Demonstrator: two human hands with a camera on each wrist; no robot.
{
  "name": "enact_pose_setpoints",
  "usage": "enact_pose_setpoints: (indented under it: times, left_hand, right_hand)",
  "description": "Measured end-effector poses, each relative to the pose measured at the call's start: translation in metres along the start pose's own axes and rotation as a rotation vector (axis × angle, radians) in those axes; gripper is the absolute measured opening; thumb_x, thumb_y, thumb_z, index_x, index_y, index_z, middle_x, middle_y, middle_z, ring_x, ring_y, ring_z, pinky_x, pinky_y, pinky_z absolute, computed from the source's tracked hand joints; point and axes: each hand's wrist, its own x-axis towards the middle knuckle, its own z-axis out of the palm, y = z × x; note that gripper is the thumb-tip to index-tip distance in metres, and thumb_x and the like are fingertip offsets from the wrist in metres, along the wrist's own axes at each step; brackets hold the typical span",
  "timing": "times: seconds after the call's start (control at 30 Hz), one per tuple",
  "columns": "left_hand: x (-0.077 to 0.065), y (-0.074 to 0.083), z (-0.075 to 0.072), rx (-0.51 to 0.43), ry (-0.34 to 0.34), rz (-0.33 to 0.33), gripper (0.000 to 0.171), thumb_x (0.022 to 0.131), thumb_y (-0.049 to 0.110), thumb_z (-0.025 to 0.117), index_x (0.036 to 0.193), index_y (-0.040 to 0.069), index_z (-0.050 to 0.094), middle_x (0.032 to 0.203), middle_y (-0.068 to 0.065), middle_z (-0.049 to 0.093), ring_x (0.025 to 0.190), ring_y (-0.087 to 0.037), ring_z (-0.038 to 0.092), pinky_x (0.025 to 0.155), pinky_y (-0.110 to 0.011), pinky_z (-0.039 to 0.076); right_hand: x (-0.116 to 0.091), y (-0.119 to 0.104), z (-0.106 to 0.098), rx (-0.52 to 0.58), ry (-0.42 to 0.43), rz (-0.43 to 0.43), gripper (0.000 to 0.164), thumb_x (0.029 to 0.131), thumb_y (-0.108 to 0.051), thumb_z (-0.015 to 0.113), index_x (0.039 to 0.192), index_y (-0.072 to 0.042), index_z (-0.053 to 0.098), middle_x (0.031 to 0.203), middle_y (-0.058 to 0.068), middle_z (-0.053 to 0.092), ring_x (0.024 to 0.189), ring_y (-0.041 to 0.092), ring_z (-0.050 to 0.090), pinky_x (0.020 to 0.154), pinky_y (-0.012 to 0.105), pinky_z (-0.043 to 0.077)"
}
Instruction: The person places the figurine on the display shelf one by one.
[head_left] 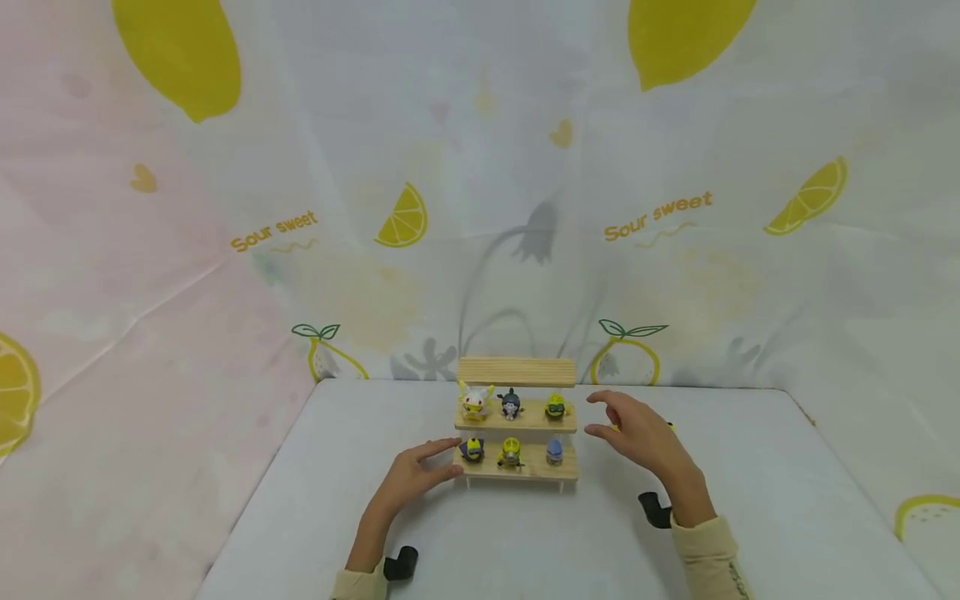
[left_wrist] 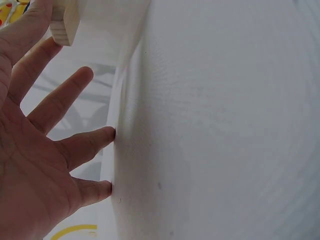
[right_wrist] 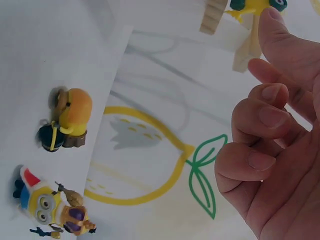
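A small wooden display shelf (head_left: 517, 472) stands on the white table with two lower tiers of toy figures and a bare top tier. My left hand (head_left: 415, 477) is at its left end, thumb and index finger at opposite edges of the bottom board (left_wrist: 66, 25). The other left fingers are spread, the lower ones near the tabletop. To the right of the shelf, my right hand (head_left: 632, 427) hangs loosely curled and holds nothing. In the right wrist view its thumb overlaps a yellow figure with green goggles (right_wrist: 252, 6), which sits on the middle tier's right (head_left: 555, 406).
Behind my right hand, two more figures are on the table: a yellow one with a dark pot (right_wrist: 75, 117) and a goggled one with a red-and-white hat (right_wrist: 47, 205). A lemon-printed cloth (head_left: 517, 250) rises behind the table. Black wrist-worn pieces (head_left: 401, 563) sit beside both wrists.
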Motion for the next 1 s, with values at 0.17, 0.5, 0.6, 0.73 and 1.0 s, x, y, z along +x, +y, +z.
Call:
enact_pose_setpoints:
  times: [0.17, 0.5, 0.6, 0.73, 1.0]
  left_hand:
    - [0.001, -0.001, 0.003, -0.006, 0.001, 0.003, 0.052, 0.082, 0.044, 0.078, 0.129, 0.024, 0.068, 0.130, 0.004, 0.064, 0.130, -0.029, 0.050, 0.113, -0.050, 0.032]
    - [0.001, 0.001, 0.002, 0.002, 0.012, -0.024, 0.051, 0.082, 0.045, 0.078, 0.128, 0.024, 0.068, 0.130, 0.003, 0.064, 0.132, -0.031, 0.049, 0.112, -0.054, 0.031]
    - [0.001, 0.001, 0.001, 0.009, 0.017, -0.026, 0.051, 0.082, 0.044, 0.078, 0.128, 0.025, 0.068, 0.129, 0.004, 0.064, 0.131, -0.030, 0.049, 0.113, -0.053, 0.031]
    - [0.002, 0.001, 0.002, 0.013, 0.012, -0.024, 0.051, 0.082, 0.045, 0.078, 0.128, 0.025, 0.068, 0.130, 0.006, 0.064, 0.132, -0.028, 0.049, 0.114, -0.051, 0.031]
    - [0.002, -0.001, 0.001, 0.003, 0.014, -0.030, 0.051, 0.082, 0.045, 0.078, 0.128, 0.025, 0.069, 0.129, 0.005, 0.064, 0.132, -0.031, 0.049, 0.112, -0.055, 0.032]
  right_hand:
    - [-0.008, 0.008, -0.001, -0.009, -0.001, 0.011, 0.040, 0.086, -0.025, 0.079, 0.120, -0.011, 0.065, 0.073, -0.004, 0.042, 0.061, 0.010, 0.038, 0.051, 0.025, 0.032]
    - [-0.019, 0.031, -0.006, -0.052, 0.008, 0.001, 0.034, 0.085, -0.019, 0.080, 0.114, -0.008, 0.067, 0.080, -0.004, 0.050, 0.065, 0.011, 0.043, 0.055, 0.026, 0.037]
    - [-0.021, 0.037, -0.006, -0.067, 0.005, 0.004, 0.034, 0.084, -0.017, 0.080, 0.113, -0.006, 0.067, 0.083, 0.000, 0.052, 0.067, 0.011, 0.043, 0.055, 0.026, 0.037]
    - [-0.024, 0.043, -0.007, -0.086, 0.005, 0.014, 0.033, 0.084, -0.015, 0.080, 0.113, -0.006, 0.067, 0.083, 0.002, 0.053, 0.067, 0.012, 0.043, 0.056, 0.027, 0.037]
    - [-0.027, 0.048, -0.003, -0.134, 0.004, 0.062, 0.031, 0.084, -0.015, 0.080, 0.112, -0.010, 0.067, 0.082, -0.001, 0.049, 0.068, 0.013, 0.042, 0.055, 0.028, 0.036]
